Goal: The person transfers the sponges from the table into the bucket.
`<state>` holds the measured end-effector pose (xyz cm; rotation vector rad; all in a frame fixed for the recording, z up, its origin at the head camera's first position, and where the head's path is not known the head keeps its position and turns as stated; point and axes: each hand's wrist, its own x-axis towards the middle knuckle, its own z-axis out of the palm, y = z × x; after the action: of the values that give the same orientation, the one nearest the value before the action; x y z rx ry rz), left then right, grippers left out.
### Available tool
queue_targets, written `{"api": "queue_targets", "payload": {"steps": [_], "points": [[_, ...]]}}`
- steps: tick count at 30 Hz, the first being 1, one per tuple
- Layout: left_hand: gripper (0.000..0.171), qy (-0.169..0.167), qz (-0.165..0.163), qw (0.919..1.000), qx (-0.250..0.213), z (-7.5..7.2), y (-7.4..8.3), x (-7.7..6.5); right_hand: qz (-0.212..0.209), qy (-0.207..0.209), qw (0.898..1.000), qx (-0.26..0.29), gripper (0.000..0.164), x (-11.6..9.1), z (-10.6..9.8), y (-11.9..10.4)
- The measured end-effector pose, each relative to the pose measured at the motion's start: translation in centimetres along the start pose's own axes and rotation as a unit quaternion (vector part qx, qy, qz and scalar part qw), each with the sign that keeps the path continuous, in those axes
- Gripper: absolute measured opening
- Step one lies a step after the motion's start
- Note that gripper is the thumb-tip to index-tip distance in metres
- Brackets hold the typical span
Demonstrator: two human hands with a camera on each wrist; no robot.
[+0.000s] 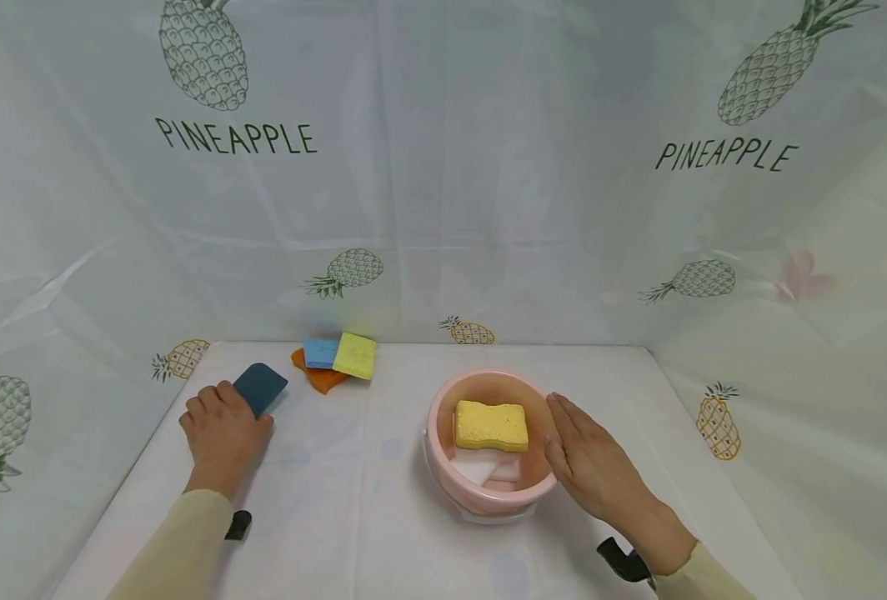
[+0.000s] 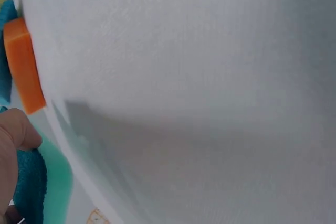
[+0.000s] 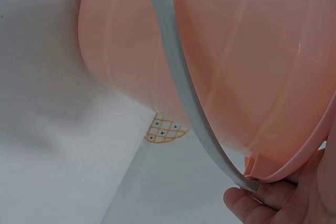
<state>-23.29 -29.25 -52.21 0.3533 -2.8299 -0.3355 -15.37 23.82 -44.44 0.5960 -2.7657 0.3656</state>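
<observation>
My left hand grips a scouring sponge with a dark teal face near the table's left edge. In the left wrist view, its pale green foam shows beside the fingers. Right of the middle stands a pink bucket, whose pale handle hangs down its outside. My right hand holds the bucket's right rim, with the thumb over its inner side and the fingers outside, close to the handle's end. Inside the bucket, a yellow sponge lies above white pieces, partly hidden.
At the table's back left lie a blue sponge, a yellow-green sponge and an orange sponge, overlapping. A pineapple-printed sheet hangs behind the white table and at its sides.
</observation>
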Motion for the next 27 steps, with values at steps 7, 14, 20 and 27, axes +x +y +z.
{"api": "queue_targets", "payload": {"steps": [7,14,20,27], "points": [[0.08,0.048,0.032,0.9976,-0.037,-1.0,0.7,-0.5,0.003,-0.001,1.0,-0.003,0.055,0.0,0.0,0.0],[0.08,0.11,0.098,0.9868,-0.067,-3.0,4.8,-1.1,0.007,-0.004,1.0,-0.002,0.055,0.0,-0.1,-0.1],[0.08,0.165,0.196,0.9622,-0.091,-5.2,9.2,-1.7,0.004,-0.005,1.0,0.001,0.055,0.0,-0.1,-0.1],[0.078,0.136,0.267,0.9466,-0.119,-7.7,14.0,-3.0,0.004,-0.003,1.0,0.004,0.055,0.1,-0.1,-0.1]]}}
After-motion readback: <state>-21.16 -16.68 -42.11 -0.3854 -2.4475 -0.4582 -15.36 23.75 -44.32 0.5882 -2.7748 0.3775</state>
